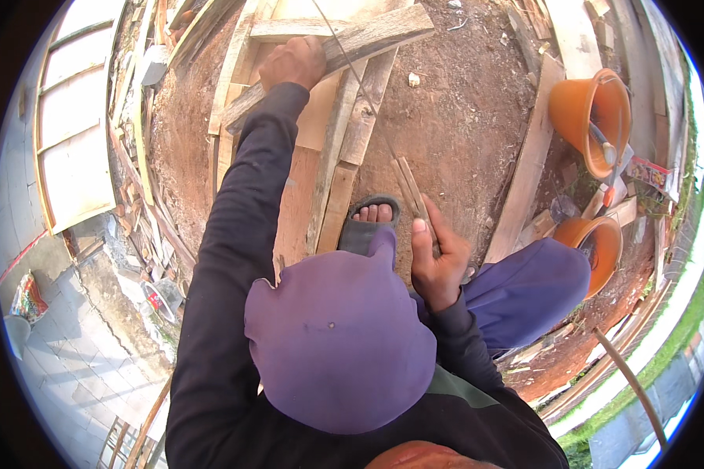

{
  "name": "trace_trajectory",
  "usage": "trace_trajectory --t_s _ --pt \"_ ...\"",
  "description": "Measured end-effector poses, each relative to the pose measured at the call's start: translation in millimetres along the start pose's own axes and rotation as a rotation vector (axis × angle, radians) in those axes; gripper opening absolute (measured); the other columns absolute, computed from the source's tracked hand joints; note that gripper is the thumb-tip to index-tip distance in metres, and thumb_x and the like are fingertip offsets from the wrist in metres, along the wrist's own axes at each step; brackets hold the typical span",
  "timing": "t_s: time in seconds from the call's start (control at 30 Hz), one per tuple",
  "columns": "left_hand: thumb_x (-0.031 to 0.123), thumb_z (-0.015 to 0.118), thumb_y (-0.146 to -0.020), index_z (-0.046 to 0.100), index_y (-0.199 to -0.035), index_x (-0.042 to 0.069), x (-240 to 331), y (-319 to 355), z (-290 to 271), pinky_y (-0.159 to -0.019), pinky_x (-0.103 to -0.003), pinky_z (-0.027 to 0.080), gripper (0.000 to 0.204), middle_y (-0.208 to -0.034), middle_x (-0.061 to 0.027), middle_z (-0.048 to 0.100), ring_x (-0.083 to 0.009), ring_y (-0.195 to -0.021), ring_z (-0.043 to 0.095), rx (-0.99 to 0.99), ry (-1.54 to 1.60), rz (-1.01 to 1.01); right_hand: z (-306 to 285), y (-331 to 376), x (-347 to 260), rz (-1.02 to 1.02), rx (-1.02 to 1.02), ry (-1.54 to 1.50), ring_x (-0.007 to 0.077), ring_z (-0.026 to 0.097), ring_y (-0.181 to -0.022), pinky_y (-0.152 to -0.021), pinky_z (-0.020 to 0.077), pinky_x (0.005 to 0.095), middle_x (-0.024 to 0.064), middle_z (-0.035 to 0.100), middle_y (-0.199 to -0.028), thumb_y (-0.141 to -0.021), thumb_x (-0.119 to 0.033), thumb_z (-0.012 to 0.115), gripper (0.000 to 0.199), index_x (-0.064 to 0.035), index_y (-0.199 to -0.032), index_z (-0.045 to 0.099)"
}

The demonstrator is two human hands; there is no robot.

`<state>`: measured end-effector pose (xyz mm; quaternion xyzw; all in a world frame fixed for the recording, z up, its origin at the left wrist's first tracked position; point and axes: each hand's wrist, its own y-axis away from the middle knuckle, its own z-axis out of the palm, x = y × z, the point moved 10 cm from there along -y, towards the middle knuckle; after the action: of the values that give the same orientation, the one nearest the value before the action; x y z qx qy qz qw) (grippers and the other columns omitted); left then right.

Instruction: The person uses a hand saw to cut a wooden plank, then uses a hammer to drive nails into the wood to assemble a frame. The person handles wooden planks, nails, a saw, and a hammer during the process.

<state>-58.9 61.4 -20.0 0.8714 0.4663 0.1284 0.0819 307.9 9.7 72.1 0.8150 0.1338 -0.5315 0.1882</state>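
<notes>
My left hand (293, 64) is closed over a weathered wooden beam (379, 34) and presses it against planks beneath. The beam lies slantwise across a long wooden frame (336, 199) on the ground. My right hand (441, 254) grips the wooden handle of a handsaw (408, 187), thumb along its side. Seen edge-on, the thin blade runs up and leftward from the handle and crosses the beam just right of my left hand. Whether the teeth are in the wood cannot be made out. My sandalled foot (361, 227) stands beside the frame's right edge.
Two orange buckets (569, 109) lie tipped at the right, with tools in and near them. A long board (528, 160) rests on the bare soil. Scrap wood (145, 227) litters the left, beside a pale panel (74, 125). A purple cap (340, 344) blocks the lower middle.
</notes>
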Motion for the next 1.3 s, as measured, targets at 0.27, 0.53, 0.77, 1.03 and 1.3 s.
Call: trace_trajectory --t_s 0.27,0.53,0.77,1.03,1.3 --pt "0.044 0.033 -0.095 0.074 -0.11 0.002 -4 -16 0 -0.097 -0.05 0.049 0.06 -0.115 -0.0263 0.069 -0.0436 -0.11 0.065 0.064 0.006 -0.027 9 -15 9 -0.059 -0.008 0.013 0.0198 0.069 -0.063 -0.06 0.0528 0.0325 0.0202 0.069 -0.075 -0.092 -0.011 0.064 0.037 0.006 -0.125 0.065" --pt "0.043 0.032 -0.096 0.075 -0.109 0.004 3 -11 -4 -0.094 -0.05 0.05 0.059 -0.112 -0.025 0.07 -0.0422 -0.107 0.067 0.082 -0.027 0.022 50 -82 -4 0.072 -0.091 -0.032 0.0179 0.071 -0.062 -0.057 0.0521 0.0311 0.0195 0.067 -0.067 -0.094 -0.013 0.064 0.036 0.0061 -0.124 0.065" --pt "0.043 0.033 -0.096 0.075 -0.107 0.004 3 -11 -4 -0.093 -0.049 0.051 0.059 -0.111 -0.0255 0.07 -0.0414 -0.105 0.068 0.08 -0.042 0.012 -6 7 9 -0.085 -0.008 0.015 0.0208 0.075 -0.072 -0.063 0.0558 0.0301 0.0176 0.072 -0.072 -0.092 -0.01 0.064 0.038 0.0061 -0.126 0.063" --pt "0.043 0.033 -0.096 0.076 -0.103 0.003 4 -10 -2 -0.092 -0.049 0.051 0.059 -0.109 -0.025 0.071 -0.041 -0.104 0.068 0.096 -0.046 0.016 56 -90 -12 -0.072 0.005 -0.032 0.023 0.07 -0.056 -0.054 0.0519 0.0343 0.0188 0.066 -0.064 -0.093 -0.013 0.065 0.035 0.0055 -0.123 0.065" --pt "0.041 0.034 -0.096 0.075 -0.105 0.004 8 1 3 -0.093 -0.05 0.05 0.056 -0.112 -0.0246 0.07 -0.0413 -0.107 0.067 0.036 -0.033 0.03 2 -2 8 -0.096 0.044 -0.029 0.0231 0.074 -0.074 -0.067 0.0562 0.0336 0.0246 0.072 -0.086 -0.093 -0.012 0.062 0.039 0.0089 -0.126 0.062"
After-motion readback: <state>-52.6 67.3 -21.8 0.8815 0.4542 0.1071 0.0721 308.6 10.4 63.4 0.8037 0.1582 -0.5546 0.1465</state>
